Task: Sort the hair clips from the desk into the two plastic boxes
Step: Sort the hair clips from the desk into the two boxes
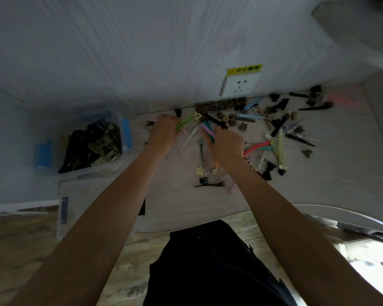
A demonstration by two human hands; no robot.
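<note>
Left hand [164, 131] curls round green clips [184, 123], frame centre; right hand [227, 143] seemingly pinches coloured clips [209, 131]. Far box [119, 120] at left holds dark clips. Risk: overfull grips spilling clips.

Both bare arms reach forward, left hand [164, 131] and right hand [227, 143] curled.

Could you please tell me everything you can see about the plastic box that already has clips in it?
The far box is clear plastic with blue latches on its sides. It stands upright and open, without a lid, at the left end of the desk, against the wall. It holds a pile of dark clips, mostly black and olive-brown. A second, seemingly empty clear box sits just nearer the camera, apparently touching it. Neither hand touches it; the left hand is close to its right.
</note>
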